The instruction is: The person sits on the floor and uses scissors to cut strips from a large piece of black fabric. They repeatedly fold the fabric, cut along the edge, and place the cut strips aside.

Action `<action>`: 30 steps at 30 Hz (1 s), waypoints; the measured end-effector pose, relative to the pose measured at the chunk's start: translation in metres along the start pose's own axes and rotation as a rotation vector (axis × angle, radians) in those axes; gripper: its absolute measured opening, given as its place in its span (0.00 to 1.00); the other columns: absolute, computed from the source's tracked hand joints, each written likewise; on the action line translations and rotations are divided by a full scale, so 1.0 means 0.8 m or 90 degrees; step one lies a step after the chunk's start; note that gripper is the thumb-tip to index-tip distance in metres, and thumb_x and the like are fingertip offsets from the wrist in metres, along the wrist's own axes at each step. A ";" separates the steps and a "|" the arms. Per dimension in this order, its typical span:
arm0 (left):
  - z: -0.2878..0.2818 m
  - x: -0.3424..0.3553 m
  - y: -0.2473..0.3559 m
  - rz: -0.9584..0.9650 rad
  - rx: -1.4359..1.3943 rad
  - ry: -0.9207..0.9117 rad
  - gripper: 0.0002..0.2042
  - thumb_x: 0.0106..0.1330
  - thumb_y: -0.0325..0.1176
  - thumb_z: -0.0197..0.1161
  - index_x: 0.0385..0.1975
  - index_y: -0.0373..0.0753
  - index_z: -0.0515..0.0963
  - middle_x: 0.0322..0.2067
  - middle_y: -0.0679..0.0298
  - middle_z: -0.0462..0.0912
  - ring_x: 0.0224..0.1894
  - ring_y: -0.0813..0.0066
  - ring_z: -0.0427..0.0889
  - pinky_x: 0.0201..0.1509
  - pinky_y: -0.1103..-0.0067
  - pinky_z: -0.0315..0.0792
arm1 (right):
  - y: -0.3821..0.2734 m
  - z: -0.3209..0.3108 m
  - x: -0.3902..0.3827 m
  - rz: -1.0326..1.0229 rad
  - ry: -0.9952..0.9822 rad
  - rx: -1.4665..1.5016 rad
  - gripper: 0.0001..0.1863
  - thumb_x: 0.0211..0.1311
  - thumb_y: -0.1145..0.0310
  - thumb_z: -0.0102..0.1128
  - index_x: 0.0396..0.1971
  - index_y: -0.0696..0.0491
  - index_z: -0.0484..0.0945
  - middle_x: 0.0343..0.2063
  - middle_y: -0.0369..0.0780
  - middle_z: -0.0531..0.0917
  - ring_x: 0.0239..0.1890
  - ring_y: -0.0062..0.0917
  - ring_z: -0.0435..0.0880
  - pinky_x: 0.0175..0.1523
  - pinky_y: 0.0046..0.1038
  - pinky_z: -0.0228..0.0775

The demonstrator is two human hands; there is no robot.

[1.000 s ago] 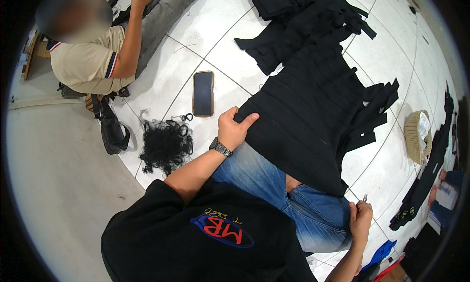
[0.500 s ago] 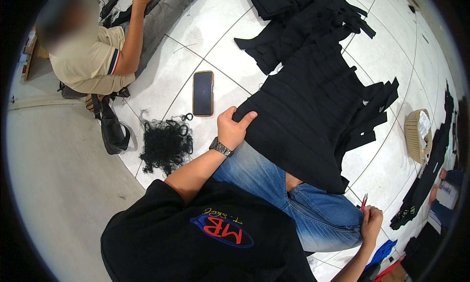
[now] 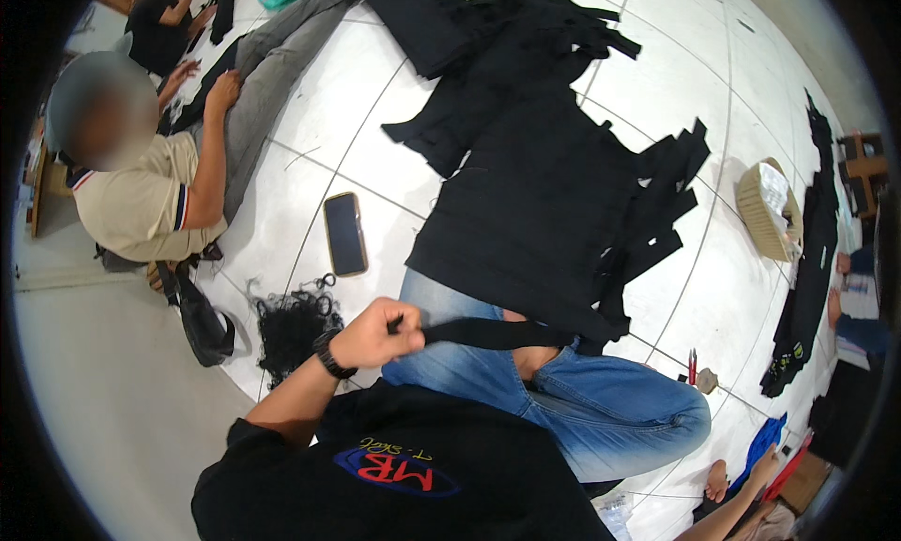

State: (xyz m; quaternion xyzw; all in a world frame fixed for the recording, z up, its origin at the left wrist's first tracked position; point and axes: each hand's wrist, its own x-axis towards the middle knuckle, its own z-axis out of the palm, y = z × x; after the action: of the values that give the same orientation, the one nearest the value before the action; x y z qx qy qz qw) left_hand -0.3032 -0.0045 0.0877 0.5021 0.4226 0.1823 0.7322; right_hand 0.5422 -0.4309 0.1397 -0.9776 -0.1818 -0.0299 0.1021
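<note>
My left hand (image 3: 383, 333), with a dark watch on the wrist, is closed on one end of a narrow black fabric strip (image 3: 497, 334). The strip runs right across my jeans, below a large black fabric piece (image 3: 526, 222) with cut, strip-like edges on its right. My right hand (image 3: 768, 464) is far to the lower right, close to a blue cloth (image 3: 762, 444); its fingers are too small and unclear to read. A small red pointed tool (image 3: 693, 366) lies on the floor by my knee, beside a round tan object (image 3: 707, 380).
A phone (image 3: 345, 234) and a pile of black curly scraps (image 3: 296, 327) lie on the tiles to the left. More black fabric (image 3: 507, 44) lies ahead. A wicker basket (image 3: 762, 217) stands at right. A co-worker (image 3: 150, 189) sits at far left, near a black bag (image 3: 202, 330).
My left hand has left the large fabric's edge, moved nearer me and now holds the strip. My right hand has moved away from the red tool, toward the lower right.
</note>
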 end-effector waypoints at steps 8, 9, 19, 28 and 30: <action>0.118 0.189 0.254 0.353 0.109 -0.235 0.15 0.70 0.37 0.66 0.23 0.42 0.71 0.23 0.70 0.74 0.27 0.81 0.70 0.32 0.79 0.66 | -0.313 0.126 -0.126 -0.112 -0.197 0.749 0.19 0.78 0.58 0.50 0.24 0.49 0.69 0.22 0.32 0.68 0.26 0.19 0.67 0.39 0.26 0.67; 0.134 0.214 0.307 0.331 0.240 -0.135 0.13 0.73 0.42 0.61 0.31 0.39 0.79 0.31 0.65 0.84 0.32 0.80 0.79 0.38 0.81 0.72 | -0.344 0.136 -0.147 -0.157 -0.187 0.717 0.19 0.78 0.59 0.49 0.23 0.51 0.70 0.23 0.34 0.72 0.27 0.20 0.70 0.41 0.27 0.71; 0.059 0.310 0.658 0.608 0.024 -0.136 0.14 0.77 0.39 0.54 0.35 0.34 0.76 0.26 0.57 0.83 0.28 0.70 0.81 0.34 0.74 0.78 | -0.414 0.172 -0.203 -0.155 -0.269 0.474 0.28 0.78 0.53 0.47 0.20 0.57 0.74 0.17 0.36 0.76 0.21 0.17 0.71 0.26 0.23 0.61; -0.106 0.310 0.409 0.373 0.459 0.230 0.22 0.70 0.51 0.64 0.46 0.34 0.80 0.41 0.60 0.83 0.36 0.77 0.82 0.44 0.78 0.78 | -0.430 0.147 -0.211 -0.158 -0.324 0.646 0.25 0.75 0.57 0.50 0.54 0.66 0.80 0.51 0.52 0.84 0.59 0.36 0.80 0.68 0.34 0.66; -0.151 0.281 0.303 0.238 0.642 0.312 0.24 0.64 0.52 0.69 0.45 0.33 0.79 0.42 0.51 0.84 0.47 0.61 0.82 0.52 0.70 0.73 | -0.465 0.135 -0.233 -0.195 -0.396 0.742 0.31 0.76 0.50 0.50 0.58 0.66 0.76 0.57 0.50 0.80 0.64 0.33 0.75 0.71 0.34 0.63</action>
State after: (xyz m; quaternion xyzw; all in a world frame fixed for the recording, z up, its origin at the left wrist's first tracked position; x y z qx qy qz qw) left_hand -0.2321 0.3253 0.1881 0.7973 0.5182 0.1960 0.2395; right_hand 0.2360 -0.1340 0.0862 -0.6893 -0.3258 0.3411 0.5499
